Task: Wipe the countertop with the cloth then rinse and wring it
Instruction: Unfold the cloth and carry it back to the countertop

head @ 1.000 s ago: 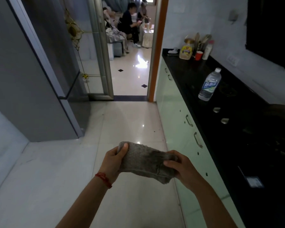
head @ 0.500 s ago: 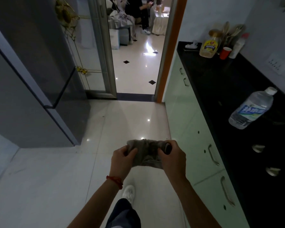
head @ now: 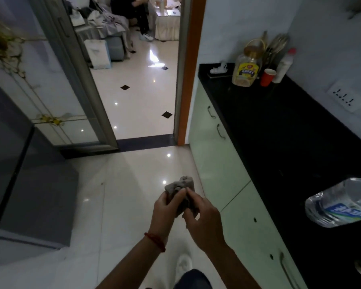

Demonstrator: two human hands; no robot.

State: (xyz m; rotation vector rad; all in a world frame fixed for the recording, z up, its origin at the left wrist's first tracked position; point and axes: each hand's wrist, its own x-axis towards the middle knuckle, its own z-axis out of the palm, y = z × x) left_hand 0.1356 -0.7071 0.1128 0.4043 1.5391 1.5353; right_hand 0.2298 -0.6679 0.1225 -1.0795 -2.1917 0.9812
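Note:
A grey cloth is bunched into a small wad in front of me, above the floor. My left hand grips its lower left side, thumb pressed on the fabric. My right hand pinches the cloth from the right, fingers curled on it. The black countertop runs along my right side, apart from both hands. A red string bracelet circles my left wrist.
A clear water bottle lies on the counter at right. At the counter's far end stand an oil jug, a red cup and a white bottle. Pale green cabinets sit below. A grey fridge stands left; a doorway opens ahead.
The cloth went from stretched wide between my hands to a tight wad as the hands came together. I have walked forward; the bottle slid from far right to near right.

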